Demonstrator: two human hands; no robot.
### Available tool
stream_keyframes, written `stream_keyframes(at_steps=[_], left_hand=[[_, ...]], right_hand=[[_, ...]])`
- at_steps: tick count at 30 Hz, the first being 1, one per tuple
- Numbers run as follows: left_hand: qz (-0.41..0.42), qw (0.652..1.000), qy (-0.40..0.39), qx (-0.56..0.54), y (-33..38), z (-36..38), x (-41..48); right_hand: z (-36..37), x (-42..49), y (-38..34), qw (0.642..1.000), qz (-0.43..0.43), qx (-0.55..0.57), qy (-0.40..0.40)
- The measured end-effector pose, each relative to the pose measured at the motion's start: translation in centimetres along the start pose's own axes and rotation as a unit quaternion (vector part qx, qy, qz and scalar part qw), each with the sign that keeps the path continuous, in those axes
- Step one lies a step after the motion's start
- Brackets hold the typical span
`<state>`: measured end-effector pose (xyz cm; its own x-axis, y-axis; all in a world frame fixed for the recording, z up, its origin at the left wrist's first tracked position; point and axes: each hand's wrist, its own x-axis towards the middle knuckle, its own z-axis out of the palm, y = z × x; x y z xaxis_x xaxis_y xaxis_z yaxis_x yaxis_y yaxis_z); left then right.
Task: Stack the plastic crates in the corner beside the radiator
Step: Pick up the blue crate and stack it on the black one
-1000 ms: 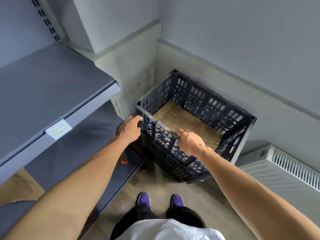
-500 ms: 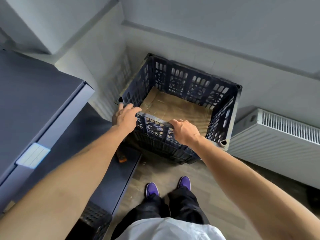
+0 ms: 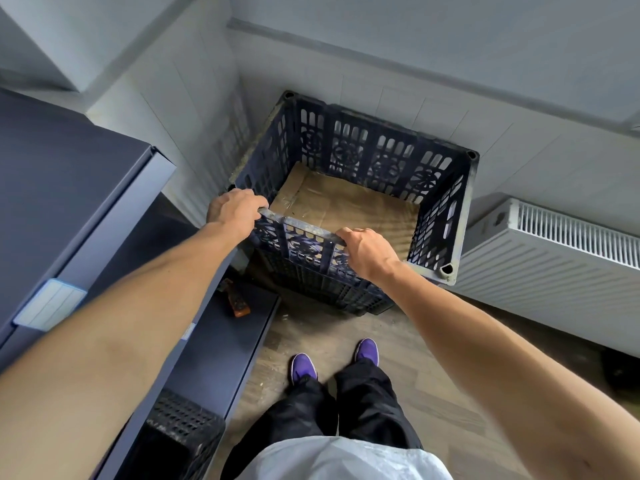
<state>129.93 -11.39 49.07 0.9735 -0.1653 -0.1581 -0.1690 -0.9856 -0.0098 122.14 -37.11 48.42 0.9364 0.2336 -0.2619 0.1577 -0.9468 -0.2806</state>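
Observation:
A dark blue plastic crate (image 3: 381, 157) with a sheet of cardboard (image 3: 349, 209) on its bottom sits in the corner, on top of another dark crate (image 3: 329, 289) whose perforated side shows below it. My left hand (image 3: 233, 209) grips the near rim at its left corner. My right hand (image 3: 367, 251) grips the same rim further right. The white radiator (image 3: 554, 268) is just right of the crates.
Grey metal shelves (image 3: 69, 188) stand at the left, with an orange object (image 3: 237, 299) on the low shelf. Another black crate (image 3: 180, 431) sits under the shelf at the bottom left. My purple shoes (image 3: 304, 367) stand on the wooden floor.
The crate has swung from tilted to square in the corner, level beside the radiator. My hands stayed on its near rim, and my view shifted rightward.

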Motion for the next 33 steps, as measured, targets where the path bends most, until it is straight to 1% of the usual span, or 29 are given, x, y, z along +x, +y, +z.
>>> stream_keyframes(at_steps=[3,7,11,15,18,21,23,26,30,33], left_hand=[[0.007,1.0,0.006,-0.003,-0.6,0.5,-0.4],[-0.015,1.0,0.01,-0.001,-0.2,0.8,-0.7],[-0.028,0.999,0.005,-0.036,0.1,1.4,-1.4],[-0.048,0.995,-0.048,-0.074,0.6,2.9,-2.4],[-0.06,0.991,-0.083,-0.088,0.2,3.1,-2.1],[-0.073,0.99,-0.095,-0.079,0.7,1.9,-1.6],[-0.087,0.99,-0.088,-0.072,1.6,1.1,-1.8],[-0.088,0.992,-0.041,-0.075,2.6,1.3,-2.6],[-0.033,0.995,-0.005,-0.09,4.5,2.1,-4.0],[-0.013,0.994,0.006,-0.113,6.3,2.2,-5.1]], right_hand=[[0.1,-0.2,0.1,1.0,-0.001,-0.002,0.002],[0.0,-0.2,0.3,1.0,0.002,-0.009,-0.01],[0.1,-0.4,0.6,1.0,0.004,0.002,-0.01],[0.3,-0.4,1.0,0.999,0.02,0.025,-0.013],[-0.1,0.1,1.0,0.997,0.04,0.039,-0.043],[-0.8,0.1,1.0,0.996,0.031,0.024,-0.075],[-1.2,-0.4,1.5,0.996,0.022,-0.003,-0.084],[-1.7,-1.7,2.7,0.996,0.033,-0.018,-0.085],[-2.1,-3.1,3.6,0.995,0.056,-0.031,-0.074],[-2.2,-3.7,3.8,0.995,0.062,-0.047,-0.055]])
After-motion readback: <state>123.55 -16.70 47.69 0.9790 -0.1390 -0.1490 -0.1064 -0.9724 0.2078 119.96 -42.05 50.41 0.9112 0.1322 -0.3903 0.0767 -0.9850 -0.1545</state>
